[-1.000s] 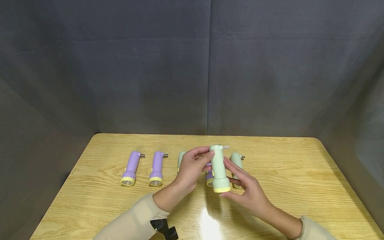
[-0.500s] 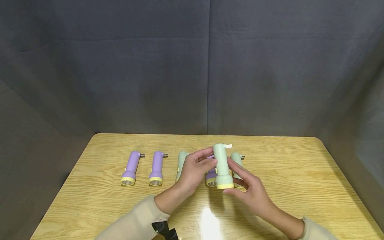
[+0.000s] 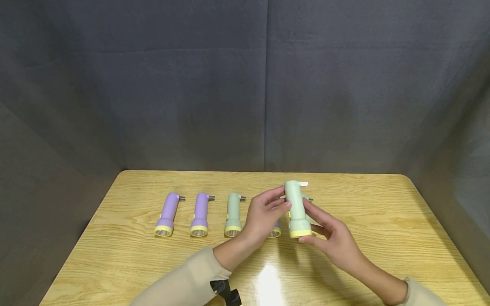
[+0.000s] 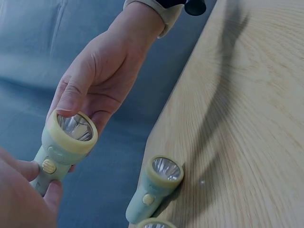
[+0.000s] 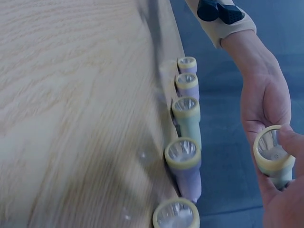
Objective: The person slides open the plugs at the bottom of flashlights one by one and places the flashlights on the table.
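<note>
Both hands hold a pale green flashlight [image 3: 295, 206] with a yellow rim above the table, its lens end toward me and plug prongs [image 3: 304, 184] sticking out to the right. My left hand [image 3: 264, 214] pinches its body from the left, with fingertips beside the yellow switch [image 4: 49, 166] in the left wrist view. My right hand [image 3: 338, 240] grips the lens end, thumb at the rim and fingers along the right side. Behind the held flashlight lie a purple flashlight [image 3: 274, 232] and another green flashlight [image 3: 309, 205], both partly hidden.
Left of the hands, a purple flashlight [image 3: 167, 213], a second purple flashlight [image 3: 200, 213] and a green flashlight [image 3: 233, 214] lie in a row on the wooden table [image 3: 115, 255]. Dark grey cloth [image 3: 191, 106] surrounds the table's back and sides.
Both hands have moved right and slightly away with the held green flashlight. It now overlaps the rightmost green flashlight, and the green one left of the hands has come into full view.
</note>
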`<control>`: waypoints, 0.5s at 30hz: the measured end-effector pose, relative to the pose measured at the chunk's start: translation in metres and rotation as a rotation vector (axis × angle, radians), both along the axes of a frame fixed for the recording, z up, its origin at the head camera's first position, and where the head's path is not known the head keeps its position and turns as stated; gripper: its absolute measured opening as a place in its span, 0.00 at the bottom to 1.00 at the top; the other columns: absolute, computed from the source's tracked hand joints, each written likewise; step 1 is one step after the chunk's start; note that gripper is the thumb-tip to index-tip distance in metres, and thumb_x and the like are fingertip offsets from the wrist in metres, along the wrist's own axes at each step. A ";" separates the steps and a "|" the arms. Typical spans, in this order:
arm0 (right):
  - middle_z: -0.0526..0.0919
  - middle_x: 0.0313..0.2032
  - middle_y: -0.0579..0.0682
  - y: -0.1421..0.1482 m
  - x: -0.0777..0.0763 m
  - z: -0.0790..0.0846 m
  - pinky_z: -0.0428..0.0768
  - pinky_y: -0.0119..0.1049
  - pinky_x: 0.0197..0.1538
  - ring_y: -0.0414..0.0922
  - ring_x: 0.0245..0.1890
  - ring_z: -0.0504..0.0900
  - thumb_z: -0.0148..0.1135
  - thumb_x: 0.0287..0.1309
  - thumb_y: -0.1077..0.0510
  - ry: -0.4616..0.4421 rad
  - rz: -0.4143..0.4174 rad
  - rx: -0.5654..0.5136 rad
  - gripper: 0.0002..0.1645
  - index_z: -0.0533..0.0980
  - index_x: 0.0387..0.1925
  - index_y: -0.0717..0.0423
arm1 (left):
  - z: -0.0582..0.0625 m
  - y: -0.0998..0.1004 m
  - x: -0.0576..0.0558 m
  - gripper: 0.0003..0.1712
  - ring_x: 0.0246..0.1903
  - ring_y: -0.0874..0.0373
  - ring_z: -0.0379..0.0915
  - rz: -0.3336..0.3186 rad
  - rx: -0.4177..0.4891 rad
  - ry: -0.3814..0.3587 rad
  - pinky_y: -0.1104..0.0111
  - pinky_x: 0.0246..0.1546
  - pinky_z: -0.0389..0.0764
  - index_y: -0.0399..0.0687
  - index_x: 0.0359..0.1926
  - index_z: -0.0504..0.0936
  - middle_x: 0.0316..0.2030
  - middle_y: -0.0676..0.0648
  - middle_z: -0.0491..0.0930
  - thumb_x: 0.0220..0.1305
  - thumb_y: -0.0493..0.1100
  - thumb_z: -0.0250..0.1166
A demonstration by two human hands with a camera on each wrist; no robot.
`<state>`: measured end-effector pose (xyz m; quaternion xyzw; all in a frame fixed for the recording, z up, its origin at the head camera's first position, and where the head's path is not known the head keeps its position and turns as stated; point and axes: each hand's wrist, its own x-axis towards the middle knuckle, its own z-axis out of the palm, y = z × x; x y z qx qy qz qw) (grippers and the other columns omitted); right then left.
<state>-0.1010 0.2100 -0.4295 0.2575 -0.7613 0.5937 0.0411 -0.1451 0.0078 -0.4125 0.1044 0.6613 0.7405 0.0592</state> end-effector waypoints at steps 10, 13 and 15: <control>0.63 0.75 0.55 0.031 -0.006 0.002 0.77 0.29 0.60 0.35 0.70 0.68 0.66 0.55 0.79 -0.026 0.050 -0.053 0.47 0.59 0.75 0.70 | -0.003 0.033 -0.006 0.25 0.58 0.50 0.78 -0.009 0.031 0.024 0.64 0.56 0.81 0.38 0.66 0.76 0.63 0.43 0.78 0.70 0.34 0.65; 0.65 0.75 0.48 0.042 -0.009 0.001 0.77 0.30 0.60 0.35 0.70 0.68 0.65 0.56 0.80 -0.052 0.074 -0.092 0.46 0.57 0.74 0.72 | -0.004 0.043 -0.008 0.25 0.58 0.54 0.78 -0.006 0.028 0.032 0.65 0.56 0.81 0.40 0.67 0.76 0.63 0.46 0.77 0.70 0.35 0.65; 0.66 0.74 0.45 0.049 -0.012 0.001 0.77 0.31 0.60 0.35 0.70 0.68 0.63 0.56 0.81 -0.070 0.092 -0.123 0.46 0.56 0.74 0.73 | -0.006 0.052 -0.011 0.25 0.58 0.55 0.78 -0.002 0.041 0.033 0.66 0.56 0.81 0.41 0.67 0.76 0.63 0.47 0.77 0.71 0.35 0.65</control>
